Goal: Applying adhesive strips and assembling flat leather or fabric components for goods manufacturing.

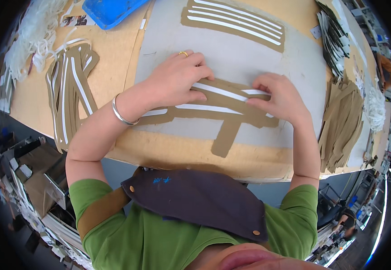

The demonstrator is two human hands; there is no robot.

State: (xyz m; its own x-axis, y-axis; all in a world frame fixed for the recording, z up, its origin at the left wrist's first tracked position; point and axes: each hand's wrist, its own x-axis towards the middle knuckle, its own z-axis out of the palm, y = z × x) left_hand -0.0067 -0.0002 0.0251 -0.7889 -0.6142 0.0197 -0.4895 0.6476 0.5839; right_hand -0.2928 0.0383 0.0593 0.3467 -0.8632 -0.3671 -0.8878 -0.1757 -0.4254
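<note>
A brown strip (224, 95) with a white band along its length lies between my hands over a few similar strips. My left hand (175, 81), with a ring and a bangle on that arm, has its thumb and fingers closed about the left end. At the right end my right hand (282, 96) pinches it between thumb and fingers. Below sits another white-banded strip (195, 108), partly covered. A plain brown strip (224, 140) sticks out toward me from under the pile. Farther away, several banded strips (236, 24) lie side by side on the grey sheet (168, 49).
A bundle of banded strips (71, 94) lies at the left, below a heap of white translucent ribbon (31, 33). A blue tray (110, 11) stands at the far left. At the right are dark strips (332, 40) and a stack of brown strips (339, 126). The table edge (195, 164) is nearest me.
</note>
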